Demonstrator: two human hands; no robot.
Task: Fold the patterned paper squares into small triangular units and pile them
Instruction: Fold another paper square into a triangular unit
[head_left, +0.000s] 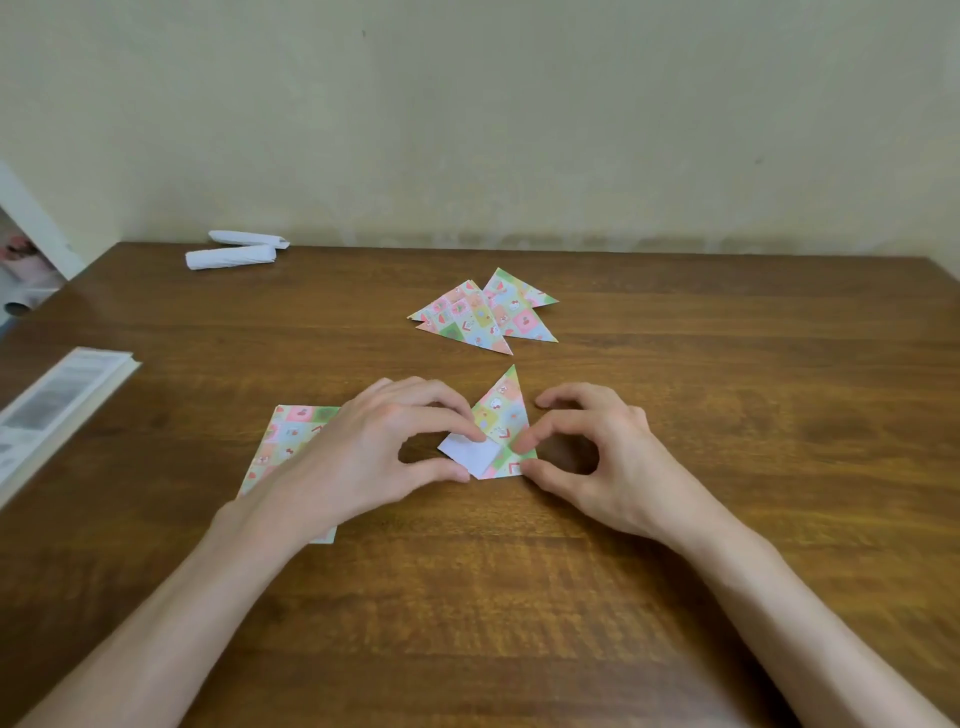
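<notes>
Both hands pinch the half-folded unit (503, 418) on the counter (727, 395). The left hand (384, 449) grips its white flap (467, 453), and the right hand (597, 460) grips its lower right corner. Beyond the unit lies the pile of finished triangles (485, 314). Left of the unit are the unfolded squares (291, 436). If either pinch slips, the flap would likely crease crooked.

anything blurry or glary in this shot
Head view: the book at the left edge is smeared; the paper between the left hand and right hand is fairly sharp; light is soft, faint shadows under the hands, mild sheen on the table.
</notes>
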